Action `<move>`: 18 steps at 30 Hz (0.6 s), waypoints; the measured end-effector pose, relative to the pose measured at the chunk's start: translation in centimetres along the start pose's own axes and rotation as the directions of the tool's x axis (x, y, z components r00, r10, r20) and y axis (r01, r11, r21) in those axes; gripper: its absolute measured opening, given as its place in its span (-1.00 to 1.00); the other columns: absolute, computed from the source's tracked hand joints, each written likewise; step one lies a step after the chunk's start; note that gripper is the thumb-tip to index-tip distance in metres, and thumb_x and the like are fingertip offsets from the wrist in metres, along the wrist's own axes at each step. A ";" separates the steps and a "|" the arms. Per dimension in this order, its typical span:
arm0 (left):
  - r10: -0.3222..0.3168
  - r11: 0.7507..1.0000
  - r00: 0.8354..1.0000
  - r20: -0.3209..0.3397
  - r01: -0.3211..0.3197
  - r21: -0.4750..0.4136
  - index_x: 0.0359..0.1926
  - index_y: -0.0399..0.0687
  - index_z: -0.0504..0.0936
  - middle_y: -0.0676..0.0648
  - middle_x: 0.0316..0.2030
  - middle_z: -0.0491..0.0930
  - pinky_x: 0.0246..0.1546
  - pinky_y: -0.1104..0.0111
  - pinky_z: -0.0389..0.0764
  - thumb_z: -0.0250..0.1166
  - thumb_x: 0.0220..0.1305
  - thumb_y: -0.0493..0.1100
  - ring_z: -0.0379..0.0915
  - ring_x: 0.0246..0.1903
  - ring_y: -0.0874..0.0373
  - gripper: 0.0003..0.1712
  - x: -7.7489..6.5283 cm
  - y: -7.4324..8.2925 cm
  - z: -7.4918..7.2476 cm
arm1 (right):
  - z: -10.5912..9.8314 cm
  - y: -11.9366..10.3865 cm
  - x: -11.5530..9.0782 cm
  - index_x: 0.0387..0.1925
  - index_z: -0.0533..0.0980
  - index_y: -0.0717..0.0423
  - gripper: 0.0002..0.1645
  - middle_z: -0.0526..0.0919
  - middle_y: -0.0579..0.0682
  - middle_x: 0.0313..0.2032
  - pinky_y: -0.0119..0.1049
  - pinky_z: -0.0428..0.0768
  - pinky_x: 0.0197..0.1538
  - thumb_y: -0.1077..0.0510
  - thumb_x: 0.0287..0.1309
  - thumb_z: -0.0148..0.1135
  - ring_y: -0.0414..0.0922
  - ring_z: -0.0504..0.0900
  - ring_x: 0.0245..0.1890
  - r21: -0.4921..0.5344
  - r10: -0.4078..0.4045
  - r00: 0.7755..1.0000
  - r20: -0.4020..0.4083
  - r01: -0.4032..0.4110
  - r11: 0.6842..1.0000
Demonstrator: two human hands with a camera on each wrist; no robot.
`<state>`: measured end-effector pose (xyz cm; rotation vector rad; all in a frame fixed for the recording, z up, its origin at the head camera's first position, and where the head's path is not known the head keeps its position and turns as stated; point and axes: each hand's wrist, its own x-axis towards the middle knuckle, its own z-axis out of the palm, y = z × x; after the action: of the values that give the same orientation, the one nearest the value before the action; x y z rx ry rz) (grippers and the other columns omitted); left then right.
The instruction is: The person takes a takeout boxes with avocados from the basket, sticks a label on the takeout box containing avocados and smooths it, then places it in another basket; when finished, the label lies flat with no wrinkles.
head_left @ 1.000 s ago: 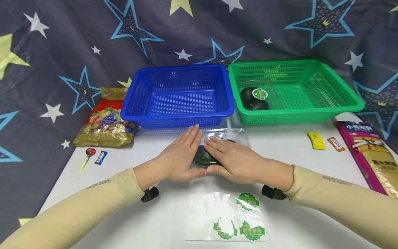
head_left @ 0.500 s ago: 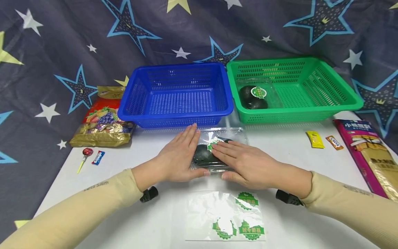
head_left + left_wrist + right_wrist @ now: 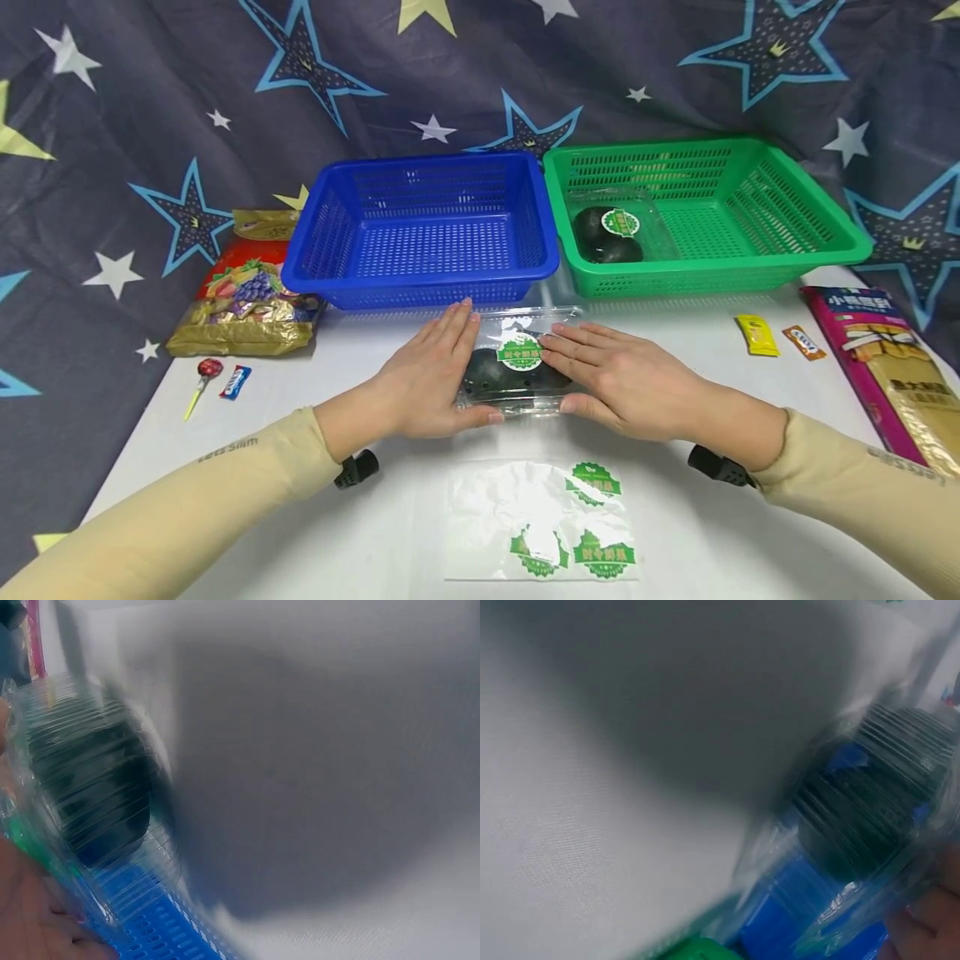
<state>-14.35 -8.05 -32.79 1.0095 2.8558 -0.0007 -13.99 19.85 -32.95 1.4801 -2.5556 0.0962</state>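
A clear plastic clamshell box (image 3: 528,407) lies on the white table, with dark round fruit (image 3: 489,377) inside; their exact kind is unclear. On its lid is a round green-and-white sticker (image 3: 519,352). My left hand (image 3: 420,382) rests on the box's left side, fingers straight and thumb along the front edge. On the right side lies my right hand (image 3: 637,379), fingertips straight beside the sticker's edge. Both wrist views show the ribbed box wall (image 3: 97,780) close up. Nearer me is a clear sheet (image 3: 487,529) with several green stickers.
Behind the box stand a blue basket (image 3: 423,279) and a green basket (image 3: 720,271), the latter holding a similar labelled box (image 3: 660,229). At left are a candy bag (image 3: 247,292), a lollipop (image 3: 208,368) and a blue sweet (image 3: 236,382). Small sweets (image 3: 757,335) and a magenta packet (image 3: 847,358) sit at right.
My right hand has slid rightward across the lid, uncovering the green sticker that was under its fingers. My left hand has stayed on the left side.
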 end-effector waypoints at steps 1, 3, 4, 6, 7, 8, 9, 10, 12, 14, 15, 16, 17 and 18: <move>0.000 1.000 1.000 0.000 0.000 -0.001 0.45 -0.39 -0.15 -0.37 0.45 -0.30 0.41 0.12 -0.11 -0.08 0.08 0.61 -0.35 0.44 -0.18 0.33 0.0 0.0 0.0 | 0.0 0.1 0.0 0.28 0.38 0.23 -0.25 0.37 0.10 0.30 -0.07 0.18 0.37 -0.26 0.40 -0.20 0.03 0.24 0.36 -0.001 0.002 1.000 -0.001 -0.002 1.000; -0.002 1.000 1.000 0.003 0.002 0.002 0.45 -0.39 -0.15 -0.38 0.45 -0.30 0.41 0.12 -0.11 -0.08 0.08 0.61 -0.35 0.44 -0.18 0.33 0.0 0.1 -0.1 | 0.1 0.1 0.1 0.28 0.37 0.22 -0.26 0.37 0.09 0.31 -0.07 0.18 0.37 -0.26 0.39 -0.16 0.03 0.23 0.36 0.010 0.004 1.000 -0.004 -0.004 1.000; -0.002 1.000 1.000 0.003 0.002 0.006 0.45 -0.39 -0.15 -0.38 0.45 -0.29 0.41 0.12 -0.11 -0.09 0.08 0.62 -0.34 0.44 -0.19 0.33 0.0 0.1 -0.1 | 0.2 0.0 0.1 0.29 0.36 0.22 -0.26 0.36 0.09 0.31 -0.07 0.18 0.37 -0.26 0.38 -0.14 0.03 0.22 0.37 0.019 0.004 1.000 -0.006 -0.004 1.000; -0.002 1.000 1.000 0.004 0.002 0.013 0.45 -0.39 -0.15 -0.38 0.45 -0.29 0.41 0.12 -0.09 -0.11 0.08 0.63 -0.32 0.44 -0.19 0.33 -0.1 0.1 -0.1 | 0.3 -0.1 0.1 0.29 0.36 0.22 -0.26 0.37 0.08 0.31 -0.08 0.18 0.37 -0.25 0.36 -0.10 0.04 0.21 0.37 0.045 -0.001 1.000 -0.011 0.001 0.999; -0.002 1.000 1.000 0.004 0.002 0.014 0.45 -0.39 -0.15 -0.38 0.45 -0.29 0.41 0.11 -0.09 -0.12 0.08 0.63 -0.32 0.44 -0.20 0.33 -0.1 0.1 -0.1 | 0.3 -0.2 0.1 0.29 0.35 0.22 -0.26 0.37 0.07 0.31 -0.08 0.18 0.36 -0.25 0.35 -0.08 0.04 0.20 0.38 0.062 -0.004 1.000 -0.013 0.005 0.998; -0.003 1.000 1.000 0.006 0.003 0.015 0.45 -0.39 -0.16 -0.38 0.45 -0.29 0.41 0.12 -0.09 -0.13 0.08 0.63 -0.32 0.44 -0.19 0.33 -0.1 0.1 -0.1 | 0.3 -0.4 0.2 0.30 0.35 0.22 -0.25 0.37 0.06 0.31 -0.09 0.18 0.36 -0.25 0.35 -0.08 0.04 0.19 0.38 0.076 -0.009 1.000 -0.016 0.010 0.997; -0.003 1.000 1.000 0.008 0.003 0.014 0.45 -0.39 -0.16 -0.38 0.45 -0.30 0.41 0.11 -0.09 -0.13 0.08 0.63 -0.32 0.44 -0.19 0.33 -0.1 0.1 -0.1 | 0.3 -0.5 0.3 0.30 0.35 0.22 -0.24 0.37 0.06 0.31 -0.09 0.18 0.37 -0.27 0.35 -0.10 0.04 0.18 0.39 0.085 -0.015 1.000 -0.016 0.016 0.996; -0.002 1.000 1.000 0.009 0.002 0.010 0.45 -0.39 -0.16 -0.38 0.45 -0.30 0.41 0.11 -0.09 -0.12 0.08 0.63 -0.33 0.44 -0.19 0.33 -0.2 0.1 -0.1 | 0.3 -0.7 0.5 0.30 0.35 0.21 -0.24 0.37 0.05 0.31 -0.09 0.18 0.36 -0.27 0.35 -0.09 0.04 0.17 0.39 0.095 -0.020 1.000 -0.015 0.021 0.995; -0.001 1.000 1.000 0.015 0.001 -0.001 0.45 -0.39 -0.17 -0.37 0.45 -0.32 0.41 0.11 -0.10 -0.11 0.09 0.62 -0.35 0.44 -0.19 0.32 -0.2 0.0 -0.1 | 0.3 -1.1 1.1 0.31 0.34 0.21 -0.22 0.37 0.05 0.31 -0.08 0.17 0.37 -0.29 0.36 -0.14 0.03 0.16 0.40 0.105 -0.033 0.999 -0.001 0.033 0.994; 0.002 1.000 1.000 0.018 -0.002 -0.011 0.45 -0.39 -0.19 -0.37 0.45 -0.34 0.41 0.11 -0.12 -0.09 0.10 0.61 -0.38 0.44 -0.19 0.32 -0.2 -0.1 -0.1 | 0.4 -1.4 1.8 0.32 0.32 0.21 -0.20 0.35 0.05 0.32 -0.08 0.16 0.38 -0.31 0.37 -0.20 0.02 0.14 0.41 0.106 -0.044 0.999 0.022 0.042 0.994; 0.005 1.000 1.000 0.020 -0.004 -0.015 0.45 -0.39 -0.19 -0.37 0.45 -0.35 0.41 0.11 -0.12 -0.09 0.10 0.60 -0.39 0.44 -0.19 0.32 -0.1 -0.1 -0.1 | 0.4 -1.6 2.2 0.33 0.31 0.21 -0.19 0.34 0.06 0.33 -0.09 0.16 0.38 -0.32 0.37 -0.22 0.02 0.13 0.41 0.106 -0.048 0.998 0.036 0.044 0.993; 0.008 1.000 1.000 0.021 -0.007 -0.019 0.45 -0.39 -0.19 -0.37 0.45 -0.36 0.41 0.11 -0.12 -0.09 0.10 0.60 -0.40 0.44 -0.19 0.32 -0.1 -0.1 -0.1 | 0.4 -1.7 2.6 0.33 0.30 0.21 -0.19 0.32 0.06 0.34 -0.09 0.15 0.39 -0.32 0.38 -0.23 0.02 0.12 0.41 0.104 -0.050 0.998 0.050 0.045 0.994; 0.009 1.000 1.000 0.026 -0.008 -0.019 0.45 -0.39 -0.20 -0.36 0.45 -0.37 0.41 0.11 -0.13 -0.10 0.10 0.60 -0.41 0.44 -0.18 0.32 -0.1 -0.1 0.0 | 0.5 -1.7 3.0 0.34 0.29 0.21 -0.18 0.30 0.06 0.35 -0.09 0.14 0.40 -0.32 0.38 -0.26 0.01 0.11 0.42 0.102 -0.049 0.997 0.063 0.043 0.994; 0.011 1.000 1.000 0.028 -0.011 -0.018 0.45 -0.39 -0.21 -0.36 0.45 -0.37 0.41 0.11 -0.13 -0.11 0.10 0.61 -0.42 0.44 -0.18 0.32 -0.1 -0.1 0.0 | 0.5 -1.8 3.4 0.35 0.28 0.21 -0.18 0.28 0.07 0.36 -0.10 0.14 0.40 -0.32 0.38 -0.27 0.01 0.11 0.42 0.098 -0.044 0.996 0.075 0.037 0.995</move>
<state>-14.37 -8.17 -32.81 1.0134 2.8203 0.0113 -14.15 16.01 -32.85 1.5995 -2.6141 0.1614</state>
